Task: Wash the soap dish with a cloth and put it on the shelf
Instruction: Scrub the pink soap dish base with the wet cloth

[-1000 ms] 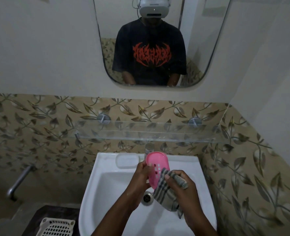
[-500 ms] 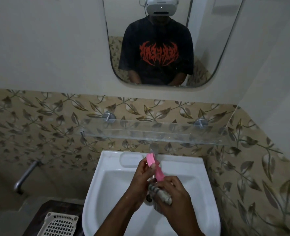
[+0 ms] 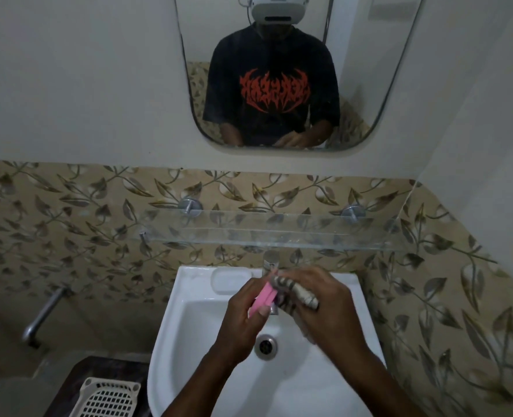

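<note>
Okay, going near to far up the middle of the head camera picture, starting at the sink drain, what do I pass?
Drain → pink soap dish in the left hand, checked cloth under the right hand → faucet → glass shelf → leaf-patterned tiles → mirror.

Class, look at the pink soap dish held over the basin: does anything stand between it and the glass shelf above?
Nothing visible does. The pink plastic soap dish sits in the left hand; the clear glass shelf lies open above.
</note>
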